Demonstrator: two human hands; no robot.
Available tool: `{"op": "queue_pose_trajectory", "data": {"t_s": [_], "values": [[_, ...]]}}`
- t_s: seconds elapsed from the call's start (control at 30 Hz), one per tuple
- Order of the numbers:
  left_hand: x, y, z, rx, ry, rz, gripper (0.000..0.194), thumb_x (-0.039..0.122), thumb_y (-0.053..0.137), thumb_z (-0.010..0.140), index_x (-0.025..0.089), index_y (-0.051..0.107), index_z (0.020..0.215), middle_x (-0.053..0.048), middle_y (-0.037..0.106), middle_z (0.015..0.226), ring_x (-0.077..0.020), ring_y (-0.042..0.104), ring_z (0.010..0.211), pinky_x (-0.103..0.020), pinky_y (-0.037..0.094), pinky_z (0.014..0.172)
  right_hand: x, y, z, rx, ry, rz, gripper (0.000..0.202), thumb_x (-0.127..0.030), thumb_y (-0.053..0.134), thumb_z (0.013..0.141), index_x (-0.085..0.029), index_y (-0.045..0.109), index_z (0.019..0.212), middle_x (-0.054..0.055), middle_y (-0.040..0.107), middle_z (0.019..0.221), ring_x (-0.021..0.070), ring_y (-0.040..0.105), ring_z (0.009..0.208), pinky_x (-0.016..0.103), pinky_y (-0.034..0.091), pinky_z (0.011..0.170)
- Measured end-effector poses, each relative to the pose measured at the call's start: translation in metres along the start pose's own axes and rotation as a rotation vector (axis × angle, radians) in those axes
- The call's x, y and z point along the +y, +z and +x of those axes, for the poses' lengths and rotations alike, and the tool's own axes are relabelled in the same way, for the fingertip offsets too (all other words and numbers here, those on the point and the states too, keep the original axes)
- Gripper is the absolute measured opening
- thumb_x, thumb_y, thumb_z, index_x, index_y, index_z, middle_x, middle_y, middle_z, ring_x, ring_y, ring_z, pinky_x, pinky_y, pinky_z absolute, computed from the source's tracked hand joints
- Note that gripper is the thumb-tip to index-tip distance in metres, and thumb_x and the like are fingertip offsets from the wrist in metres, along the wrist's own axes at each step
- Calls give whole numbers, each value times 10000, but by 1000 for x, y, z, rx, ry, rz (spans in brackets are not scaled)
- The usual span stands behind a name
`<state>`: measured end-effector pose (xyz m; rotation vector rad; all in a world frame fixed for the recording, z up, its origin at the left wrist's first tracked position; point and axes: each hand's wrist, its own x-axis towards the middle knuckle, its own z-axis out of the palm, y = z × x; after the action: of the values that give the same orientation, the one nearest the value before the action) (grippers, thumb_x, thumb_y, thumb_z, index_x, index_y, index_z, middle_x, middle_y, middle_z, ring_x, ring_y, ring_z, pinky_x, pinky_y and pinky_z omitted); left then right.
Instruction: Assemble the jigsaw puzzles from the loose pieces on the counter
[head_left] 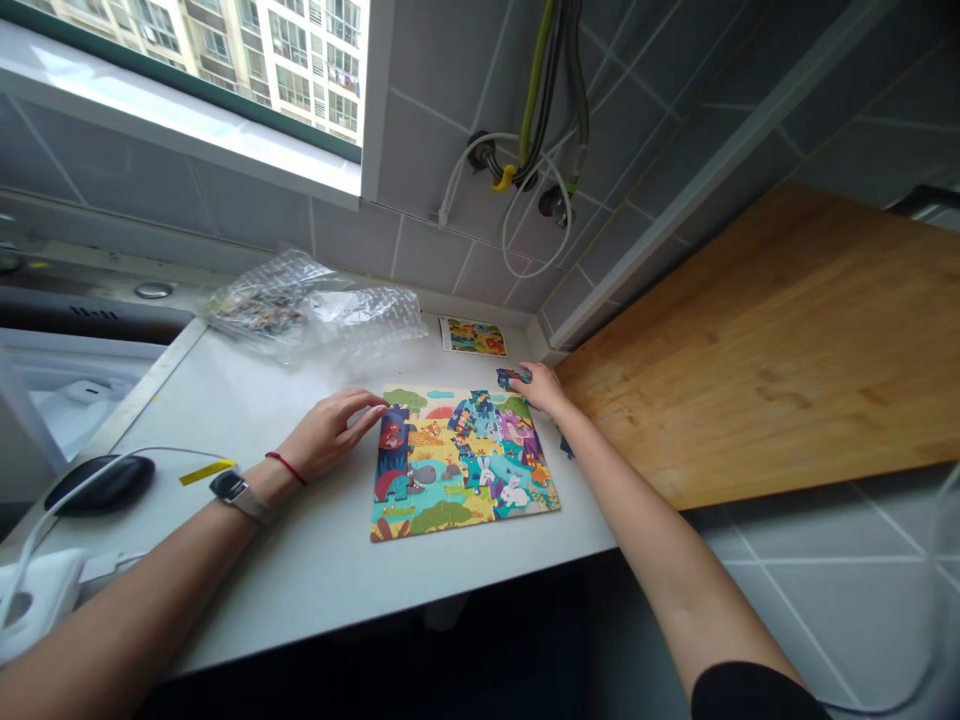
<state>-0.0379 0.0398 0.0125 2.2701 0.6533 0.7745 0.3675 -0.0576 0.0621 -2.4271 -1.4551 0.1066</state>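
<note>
A colourful animal jigsaw puzzle [431, 500] lies flat on the white tabletop, with several dark pieces [392, 440] along its left side and others overlapping its middle. Beside its upper left corner rests my left hand [334, 430], fingers stretched out and the fingertips at the puzzle's edge; nothing shows in it. Past the upper right corner, my right hand [541, 388] has its fingers closed on dark puzzle pieces [510, 377]. How many it grips cannot be made out. Another dark piece [566, 447] is partly hidden by my right forearm.
Behind the puzzle lies a small picture card [474, 337]. Clear plastic bags [300, 305], one with mixed bits inside, sit at the back left. A black mouse-shaped object [101, 485] and a white power strip [45, 600] are at left. A wooden board [772, 350] borders the right.
</note>
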Motion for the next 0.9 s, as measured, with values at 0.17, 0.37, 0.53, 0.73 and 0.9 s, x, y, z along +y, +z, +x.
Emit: {"op": "queue_pose_trajectory", "data": {"t_s": [0.17, 0.37, 0.53, 0.73, 0.9], "values": [[2, 1, 0, -11, 14, 5, 525, 607, 419, 1074, 208, 760, 1057, -102, 799, 1075, -263, 736, 987, -371, 563, 904, 2, 10, 9, -39, 9, -33, 456, -203, 780, 877, -137, 755, 1327, 121, 820, 1058, 260, 763, 1017, 330, 550, 973], [4, 4, 0, -32, 18, -8, 494, 593, 435, 1076, 217, 754, 1056, -98, 797, 1075, -261, 732, 993, -373, 562, 909, 13, 11, 0, -18, -5, -45, 409, -254, 746, 926, -133, 765, 1316, 163, 786, 1219, 251, 753, 1053, 318, 552, 967], [6, 7, 1, -34, 41, -12, 465, 545, 442, 1085, 202, 753, 1036, -104, 794, 1046, -255, 728, 960, -374, 559, 890, 14, 18, -5, -39, -2, -27, 483, -305, 833, 856, -169, 770, 1315, 133, 807, 1138, 273, 758, 990, 352, 567, 921], [4, 10, 1, 10, 82, -18, 424, 492, 451, 1095, 201, 753, 1033, -95, 795, 1026, -240, 724, 943, -367, 558, 867, 16, 21, 0, -76, -3, 2, 534, -212, 806, 854, -190, 730, 1381, 81, 809, 1008, 223, 749, 892, 328, 570, 884], [2, 11, 0, 12, 90, -37, 396, 465, 466, 1095, 202, 755, 1027, -87, 794, 1008, -234, 719, 936, -366, 558, 869, 10, 13, 10, -126, -55, 11, 513, -151, 851, 760, -224, 794, 1265, 62, 804, 955, 234, 736, 869, 340, 563, 871]]}}
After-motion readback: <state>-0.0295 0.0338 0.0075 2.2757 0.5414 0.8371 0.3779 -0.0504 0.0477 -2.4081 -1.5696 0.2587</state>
